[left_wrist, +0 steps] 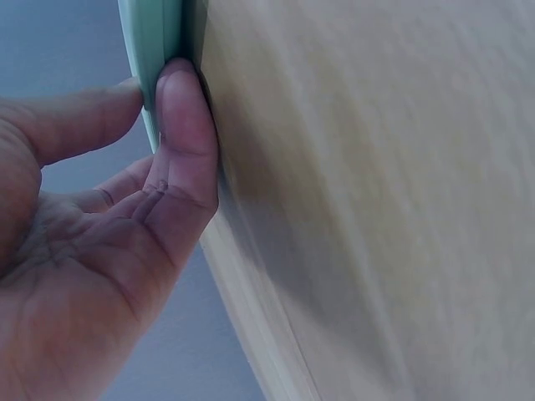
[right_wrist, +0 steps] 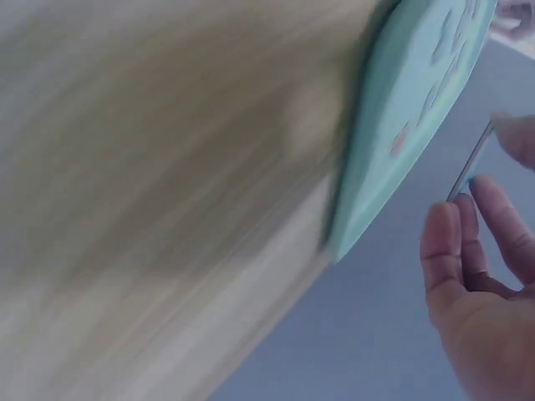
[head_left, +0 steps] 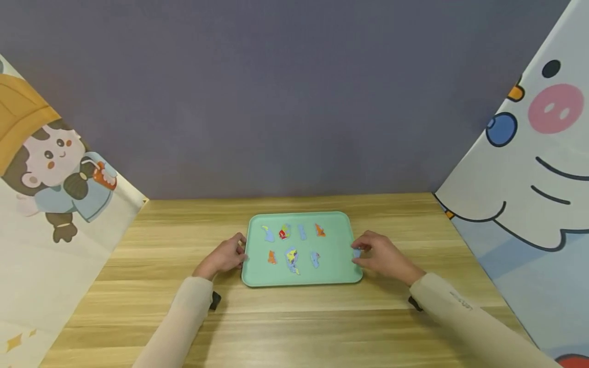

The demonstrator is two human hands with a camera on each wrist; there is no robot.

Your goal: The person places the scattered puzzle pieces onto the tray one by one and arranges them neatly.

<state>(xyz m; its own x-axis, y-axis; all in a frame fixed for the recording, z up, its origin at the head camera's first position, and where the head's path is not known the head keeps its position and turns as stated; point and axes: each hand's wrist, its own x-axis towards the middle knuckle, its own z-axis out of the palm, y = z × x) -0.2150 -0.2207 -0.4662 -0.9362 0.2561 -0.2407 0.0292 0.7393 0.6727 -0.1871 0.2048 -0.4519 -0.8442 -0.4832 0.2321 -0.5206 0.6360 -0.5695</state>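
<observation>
A light green tray point(head_left: 336, 266) lies on the wooden table with several flat, irregular puzzle pieces on it. My left hand point(head_left: 226, 254) grips the tray's left rim; in the left wrist view the thumb point(left_wrist: 92, 121) is on one side of the rim and a finger point(left_wrist: 185, 109) is on the other. At the tray's right edge, my right hand point(head_left: 378, 255) pinches a small light-blue puzzle piece point(head_left: 357, 253). The right wrist view shows this piece point(right_wrist: 471, 163) nearly edge-on between thumb and fingers, apart from the tray.
On the tray are a blue and yellow piece point(head_left: 292, 257), orange pieces such as the one point(head_left: 320, 230) at upper right, and a plain blue piece point(head_left: 301, 231). A grey wall point(head_left: 294, 102) stands behind the table point(head_left: 294, 327); cartoon-printed panels point(head_left: 529, 168) flank it.
</observation>
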